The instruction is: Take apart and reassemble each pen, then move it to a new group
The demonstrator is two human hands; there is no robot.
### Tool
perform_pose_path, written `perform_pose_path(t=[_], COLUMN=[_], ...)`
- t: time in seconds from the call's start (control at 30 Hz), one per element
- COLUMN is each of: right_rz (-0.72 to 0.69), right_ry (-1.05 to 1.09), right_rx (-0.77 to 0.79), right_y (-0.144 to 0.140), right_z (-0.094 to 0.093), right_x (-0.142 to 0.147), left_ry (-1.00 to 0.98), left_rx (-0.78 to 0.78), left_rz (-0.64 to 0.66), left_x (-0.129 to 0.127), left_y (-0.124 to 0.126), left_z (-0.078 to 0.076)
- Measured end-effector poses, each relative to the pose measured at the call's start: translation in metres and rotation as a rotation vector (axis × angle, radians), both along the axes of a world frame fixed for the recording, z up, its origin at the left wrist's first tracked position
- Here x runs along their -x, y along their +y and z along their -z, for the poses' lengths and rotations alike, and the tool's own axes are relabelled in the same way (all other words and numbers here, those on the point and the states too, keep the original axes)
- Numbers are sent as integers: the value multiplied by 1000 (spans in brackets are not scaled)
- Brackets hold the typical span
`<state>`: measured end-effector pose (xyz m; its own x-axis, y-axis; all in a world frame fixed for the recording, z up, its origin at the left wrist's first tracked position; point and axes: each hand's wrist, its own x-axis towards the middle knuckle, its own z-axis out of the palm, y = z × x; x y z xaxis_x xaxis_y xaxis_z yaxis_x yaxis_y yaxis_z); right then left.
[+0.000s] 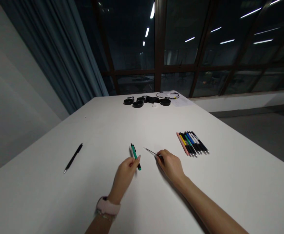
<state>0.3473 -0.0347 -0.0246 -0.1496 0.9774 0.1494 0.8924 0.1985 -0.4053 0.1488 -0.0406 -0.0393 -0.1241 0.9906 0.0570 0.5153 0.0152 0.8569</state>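
Observation:
Between the thumb and fingers of my left hand [126, 169] is a green pen [134, 151] with a black grip section, its lower end pointing toward me. My right hand [170, 164] pinches a thin dark stick, which looks like a pen refill [150, 151], its light tip pointing left toward the green pen. The refill and the pen are apart. Off to the left lies a black pen [73, 158] with a silver tip. To the right of my right hand, several pens [191, 143] in pink, yellow, green, blue, white and black lie side by side.
The white table [103, 123] runs away from me toward dark windows. Black round objects [138, 104] and a coiled black cable [168, 95] sit at its far end, beside a paper sheet [182, 102]. A blue curtain [59, 48] hangs at the back left.

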Motion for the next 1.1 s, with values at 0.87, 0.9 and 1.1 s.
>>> perform_pose_path(t=[0.87,0.9,1.1], right_rz=[-106,-111,-172], right_ry=[-69,-69,-44], right_rx=[10,11,10], right_y=[-7,-7,-9], right_z=[-1,-1,-2], right_x=[7,8,11], left_ry=[924,935,974], left_rx=[-172,-172,-184], left_rz=[114,116,125], left_x=[-23,-24,-26], left_y=[-2,-2,2], left_z=[-5,-6,-4])
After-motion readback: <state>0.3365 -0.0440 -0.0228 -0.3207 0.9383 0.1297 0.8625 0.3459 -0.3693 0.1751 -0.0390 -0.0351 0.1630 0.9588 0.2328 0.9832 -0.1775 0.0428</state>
